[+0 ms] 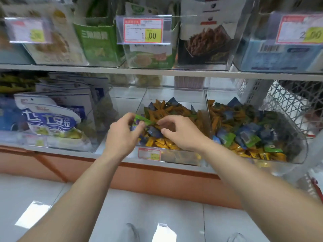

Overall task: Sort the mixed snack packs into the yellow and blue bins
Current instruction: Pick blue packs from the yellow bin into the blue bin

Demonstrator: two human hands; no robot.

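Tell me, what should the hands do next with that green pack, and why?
Probably lift the green pack out of the middle bin and drop it in the right bin. The left hand pinches it, the middle bin is mostly yellow packs, and green and blue ones gather in the right bin.

Green pack (pixel 143 119); yellow-orange packs (pixel 160 143); blue packs (pixel 244 135); red-yellow price tag (pixel 143 30).
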